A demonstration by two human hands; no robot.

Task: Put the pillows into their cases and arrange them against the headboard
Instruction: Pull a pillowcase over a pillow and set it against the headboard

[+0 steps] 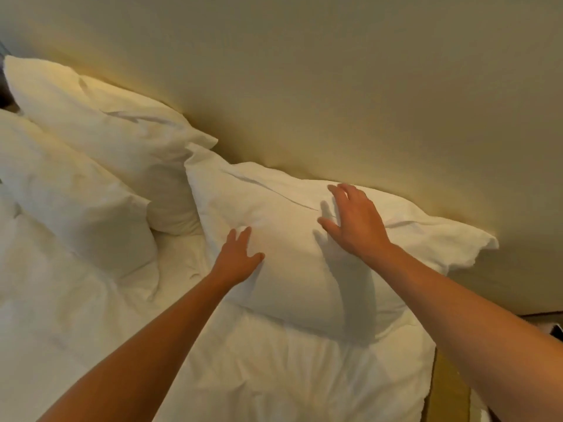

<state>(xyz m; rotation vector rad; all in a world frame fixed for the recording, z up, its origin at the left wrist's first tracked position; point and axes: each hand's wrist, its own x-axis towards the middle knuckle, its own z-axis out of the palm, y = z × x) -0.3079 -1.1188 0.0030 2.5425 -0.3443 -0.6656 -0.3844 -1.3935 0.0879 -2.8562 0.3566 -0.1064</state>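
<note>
A white cased pillow (pixel 283 257) leans against the beige headboard (pixel 335 86) on the right side of the bed. My left hand (pixel 237 257) rests flat on its lower left part, fingers spread. My right hand (pixel 353 220) hovers just over or lightly touches its upper middle with straight fingers, casting a shadow on the case. Two more white cased pillows sit to the left: one (pixel 100 123) against the headboard, another (pixel 70 202) lying in front of it.
A white duvet (pixel 213 360) covers the bed below the pillows. The bed's right edge drops to a tan floor strip (pixel 447 391). A dark object (pixel 556 330) shows at the far right edge.
</note>
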